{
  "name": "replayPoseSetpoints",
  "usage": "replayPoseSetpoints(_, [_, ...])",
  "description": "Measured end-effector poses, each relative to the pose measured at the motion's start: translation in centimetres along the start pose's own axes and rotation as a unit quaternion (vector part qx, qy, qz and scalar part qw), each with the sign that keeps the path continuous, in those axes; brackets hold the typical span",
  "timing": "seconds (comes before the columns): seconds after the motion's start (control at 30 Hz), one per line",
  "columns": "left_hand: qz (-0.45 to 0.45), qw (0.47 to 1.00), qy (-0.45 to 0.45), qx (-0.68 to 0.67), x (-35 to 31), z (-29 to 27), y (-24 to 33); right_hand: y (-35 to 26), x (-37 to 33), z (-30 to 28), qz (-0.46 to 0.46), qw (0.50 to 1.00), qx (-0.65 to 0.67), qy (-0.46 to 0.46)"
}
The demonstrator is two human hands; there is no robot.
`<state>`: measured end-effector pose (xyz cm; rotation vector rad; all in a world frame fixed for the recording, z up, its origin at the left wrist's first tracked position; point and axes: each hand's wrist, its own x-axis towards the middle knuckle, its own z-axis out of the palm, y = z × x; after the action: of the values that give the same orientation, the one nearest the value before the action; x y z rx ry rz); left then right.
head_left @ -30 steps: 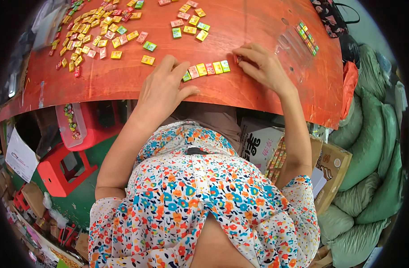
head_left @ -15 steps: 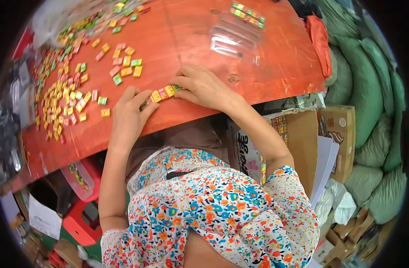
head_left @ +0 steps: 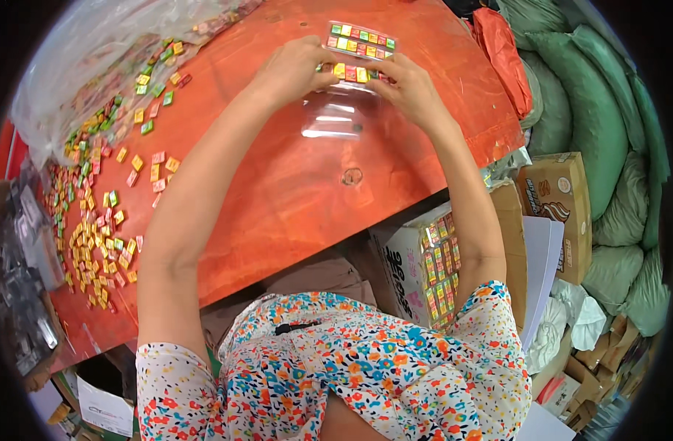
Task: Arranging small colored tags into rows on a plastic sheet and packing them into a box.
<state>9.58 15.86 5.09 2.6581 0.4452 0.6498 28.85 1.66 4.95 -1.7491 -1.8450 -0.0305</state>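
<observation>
A row of small wrapped candies (head_left: pixel 351 73), yellow, red and green, is pinched end to end between my two hands. My left hand (head_left: pixel 296 67) closes on the row's left end and my right hand (head_left: pixel 408 88) on its right end. The row is at a clear plastic tray (head_left: pixel 329 121) on the table's far part; whether it touches the tray's bottom I cannot tell. Beyond my fingers, two rows of the same candies (head_left: pixel 362 42) lie in the tray. The tray's nearer part holds no candies. My fingers hide both ends of the held row.
Many loose candies (head_left: pixel 101 253) spread over the left of the red table (head_left: pixel 270 213), beside a clear plastic bag (head_left: pixel 49 88). Below the table's front edge, an open carton (head_left: pixel 509 220) holds packed candy trays (head_left: pixel 439 272). Green sacks (head_left: pixel 593 110) and a red bag (head_left: pixel 502 62) are at right.
Both hands have moved away from the table's front edge to the tray, carrying the candy row. One filled row showed in the tray before; two show now. The view has shifted slightly.
</observation>
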Motion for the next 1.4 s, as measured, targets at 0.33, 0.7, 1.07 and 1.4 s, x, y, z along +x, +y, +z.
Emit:
replayPoseSetpoints(0.33, [0.036,0.999,-0.034,-0.016,4.1,3.0,-4.7,4.7,1.8,1.6,0.047,0.998,-0.002,-0.034])
replayPoseSetpoints(0.7, [0.118,0.977,-0.054,0.166,1.7,4.0,-3.4,4.3,-1.3,2.6,0.007,0.995,-0.093,-0.033])
replayPoseSetpoints(1.07, [0.079,0.986,-0.127,0.079,1.6,4.4,-2.6,3.6,-1.4,2.8,0.019,0.971,-0.164,-0.171])
replayPoseSetpoints(1.4, [-0.094,0.983,0.056,0.149,-15.5,-3.5,4.0,-2.5,1.4,3.6,-0.041,0.968,-0.221,-0.113])
